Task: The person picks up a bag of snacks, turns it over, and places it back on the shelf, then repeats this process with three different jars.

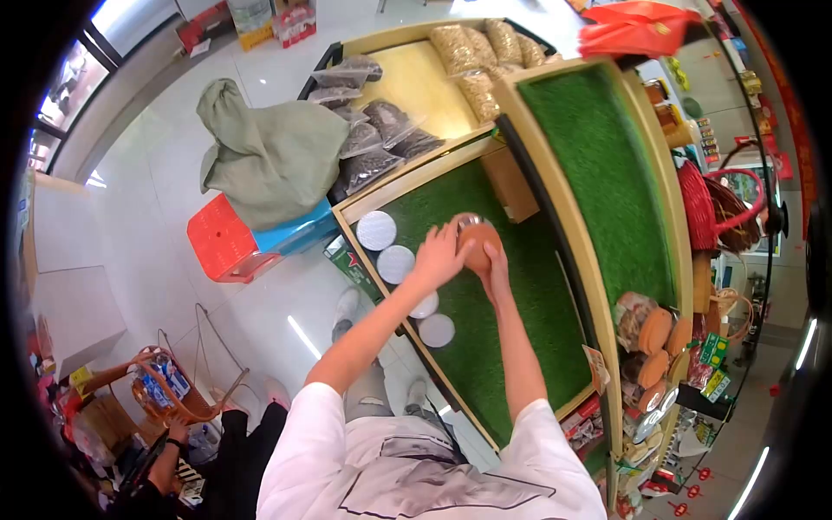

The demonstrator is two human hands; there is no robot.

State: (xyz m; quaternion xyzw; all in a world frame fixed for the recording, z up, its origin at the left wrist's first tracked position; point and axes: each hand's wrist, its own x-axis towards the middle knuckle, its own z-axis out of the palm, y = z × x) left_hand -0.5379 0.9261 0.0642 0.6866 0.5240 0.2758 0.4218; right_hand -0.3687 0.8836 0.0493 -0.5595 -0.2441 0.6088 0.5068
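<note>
Over the green turf-lined display tray [529,303], both my hands are closed around a jar with an orange-brown lid [479,246]. My left hand [440,257] grips it from the left, fingers near its far rim. On the near right side, my right hand [496,270] has its thumb and palm against it. The jar's contents are mostly hidden; a glassy strip shows at the far edge. Several round white-lidded containers [376,230] stand in a row along the tray's left edge. Beyond the jar, a brown cardboard box [510,184] sits against the tray's raised side.
Bags of dark goods [373,139] and bags of pale goods [468,52] lie on the far tray. A grey-green cloth [269,156] drapes beside a red stool [221,238]. Orange-lidded jars [654,329] crowd the right shelf. Another person's hand [178,431] is at lower left.
</note>
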